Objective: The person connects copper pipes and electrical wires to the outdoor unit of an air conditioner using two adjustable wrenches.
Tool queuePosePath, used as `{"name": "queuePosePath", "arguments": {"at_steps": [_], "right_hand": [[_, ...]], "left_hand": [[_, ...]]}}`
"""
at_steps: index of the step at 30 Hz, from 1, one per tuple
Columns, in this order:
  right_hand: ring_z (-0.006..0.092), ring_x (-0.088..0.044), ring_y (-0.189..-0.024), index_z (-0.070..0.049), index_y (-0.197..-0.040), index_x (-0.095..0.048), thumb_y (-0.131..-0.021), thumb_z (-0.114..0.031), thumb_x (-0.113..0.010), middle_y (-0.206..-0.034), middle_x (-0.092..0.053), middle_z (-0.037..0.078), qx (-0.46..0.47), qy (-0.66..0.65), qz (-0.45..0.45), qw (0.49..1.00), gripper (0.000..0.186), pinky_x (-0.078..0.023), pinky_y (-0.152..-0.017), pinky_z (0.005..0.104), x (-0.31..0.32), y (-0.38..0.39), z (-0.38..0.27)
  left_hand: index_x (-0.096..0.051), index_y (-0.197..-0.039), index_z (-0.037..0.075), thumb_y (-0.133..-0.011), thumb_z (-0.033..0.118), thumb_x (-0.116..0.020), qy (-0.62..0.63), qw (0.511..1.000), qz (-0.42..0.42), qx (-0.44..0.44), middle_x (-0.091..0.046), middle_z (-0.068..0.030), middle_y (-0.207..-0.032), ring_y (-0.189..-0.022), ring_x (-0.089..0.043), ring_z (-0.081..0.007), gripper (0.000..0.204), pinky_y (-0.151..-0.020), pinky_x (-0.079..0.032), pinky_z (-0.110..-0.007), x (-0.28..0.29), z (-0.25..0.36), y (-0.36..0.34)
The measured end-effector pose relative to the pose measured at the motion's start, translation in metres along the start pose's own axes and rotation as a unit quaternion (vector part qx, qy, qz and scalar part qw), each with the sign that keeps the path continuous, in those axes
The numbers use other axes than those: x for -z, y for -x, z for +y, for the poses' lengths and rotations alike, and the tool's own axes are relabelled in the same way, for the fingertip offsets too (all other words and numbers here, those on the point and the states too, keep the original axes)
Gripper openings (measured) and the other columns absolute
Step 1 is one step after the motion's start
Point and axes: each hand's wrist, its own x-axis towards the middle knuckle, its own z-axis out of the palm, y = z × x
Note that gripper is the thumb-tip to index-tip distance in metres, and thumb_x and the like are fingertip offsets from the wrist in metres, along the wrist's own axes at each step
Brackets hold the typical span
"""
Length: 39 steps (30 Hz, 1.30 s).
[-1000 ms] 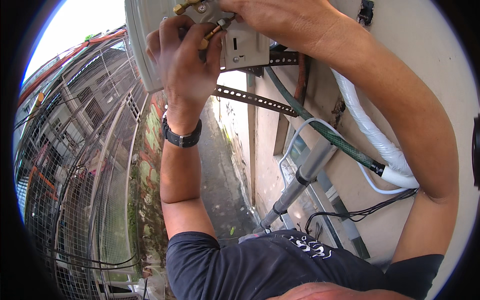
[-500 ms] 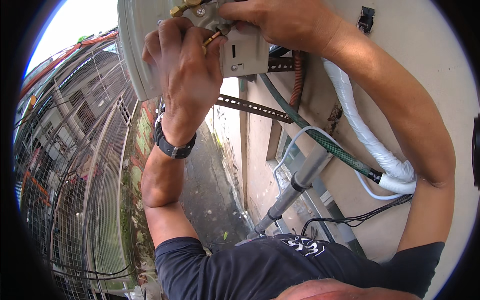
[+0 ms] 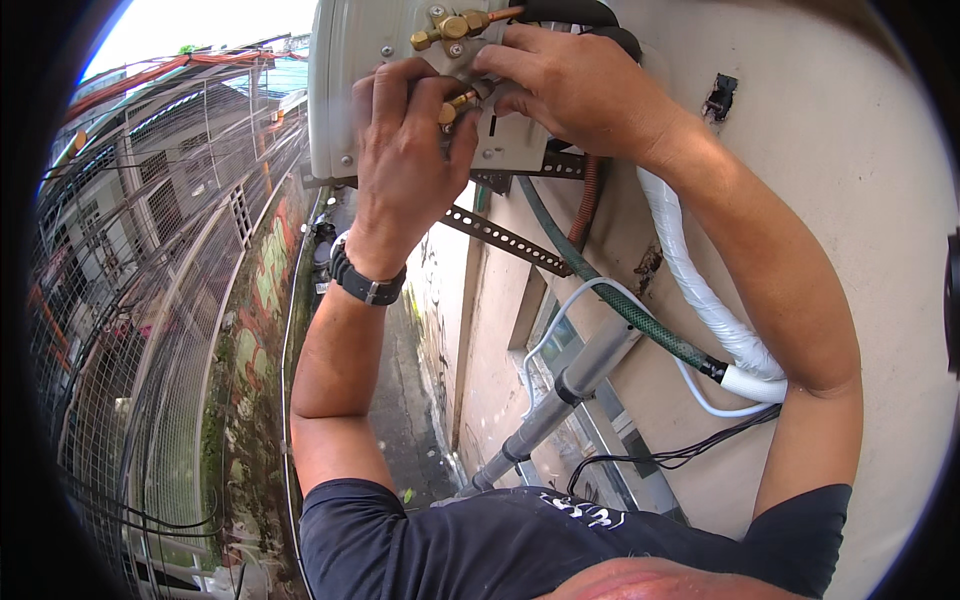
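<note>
**Both hands at the brass fittings**

At top centre of the frame, our left hand (image 3: pixel 410 150) curls its fingers closed around a small brass fitting (image 3: pixel 452 105) on the outdoor unit (image 3: pixel 350 80). Our right hand (image 3: pixel 575 90), fingers bent, pinches the same fitting from the right. The larger brass valve (image 3: pixel 450 25) sits just above. A white wrapped pipe (image 3: pixel 700 300) runs down right.

We're outdoors, daylight. Beige wall (image 3: pixel 880 150) on the right, narrow alley (image 3: pixel 400 400) far below us, mesh-caged balconies (image 3: pixel 130 300) on the left building, bright sky (image 3: pixel 200 25) above. Window (image 3: pixel 570 350) in the wall beneath.
</note>
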Motion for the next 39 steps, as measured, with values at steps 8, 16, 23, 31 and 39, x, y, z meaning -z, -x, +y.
{"name": "queuePosePath", "arguments": {"at_steps": [8, 16, 23, 31, 39], "right_hand": [[0.0353, -0.069, -0.094, -0.009, -0.116, -0.067, -0.090, -0.016, -0.074, -0.108, -0.069, 0.012, -0.016, -0.062, -0.002, 0.998, 0.027, -0.057, -0.080, 0.0427, 0.000, 0.002, -0.010], [0.0375, -0.068, -0.095, -0.005, -0.114, -0.067, -0.091, -0.012, -0.072, -0.107, -0.069, 0.014, -0.005, -0.155, 0.040, 0.987, 0.024, -0.055, -0.082, 0.0436, -0.018, 0.002, -0.012], [0.0391, -0.068, -0.099, -0.006, -0.119, -0.060, -0.094, -0.013, -0.071, -0.110, -0.069, 0.016, -0.005, -0.118, -0.007, 0.993, 0.029, -0.054, -0.081, 0.0442, -0.012, -0.003, -0.012], [0.0382, -0.071, -0.095, -0.011, -0.119, -0.061, -0.095, -0.019, -0.069, -0.108, -0.071, 0.015, -0.004, -0.135, 0.008, 0.991, 0.027, -0.057, -0.079, 0.0467, -0.025, 0.000, -0.008], [0.0360, -0.072, -0.096, -0.013, -0.118, -0.060, -0.092, -0.021, -0.071, -0.107, -0.071, 0.011, 0.005, -0.132, 0.037, 0.991, 0.029, -0.058, -0.080, 0.0468, -0.027, 0.000, -0.012]], "left_hand": [[-0.058, -0.120, 0.003, -0.081, 0.007, -0.080, 0.083, 0.996, 0.033, 0.016, -0.055, -0.0159, -0.126, -0.122, -0.051, -0.0406, 0.045, -0.111, -0.041, -0.050, 0.000, -0.006, 0.008], [-0.057, -0.119, 0.002, -0.081, 0.007, -0.081, 0.108, 0.993, 0.038, 0.015, -0.055, -0.0160, -0.126, -0.123, -0.052, -0.0402, 0.045, -0.107, -0.044, -0.048, 0.002, -0.010, 0.014], [-0.056, -0.121, 0.002, -0.081, 0.004, -0.080, 0.131, 0.991, 0.027, 0.026, -0.055, -0.0159, -0.126, -0.120, -0.054, -0.0375, 0.046, -0.102, -0.048, -0.045, 0.009, -0.009, 0.016], [-0.055, -0.124, 0.004, -0.081, -0.001, -0.076, 0.137, 0.990, 0.033, 0.021, -0.056, -0.0161, -0.126, -0.120, -0.056, -0.0368, 0.048, -0.101, -0.049, -0.044, 0.006, -0.006, 0.020], [-0.055, -0.126, 0.003, -0.082, -0.003, -0.075, 0.108, 0.993, 0.035, 0.021, -0.059, -0.0167, -0.126, -0.120, -0.059, -0.0361, 0.049, -0.101, -0.050, -0.043, 0.006, -0.008, 0.023]]}}
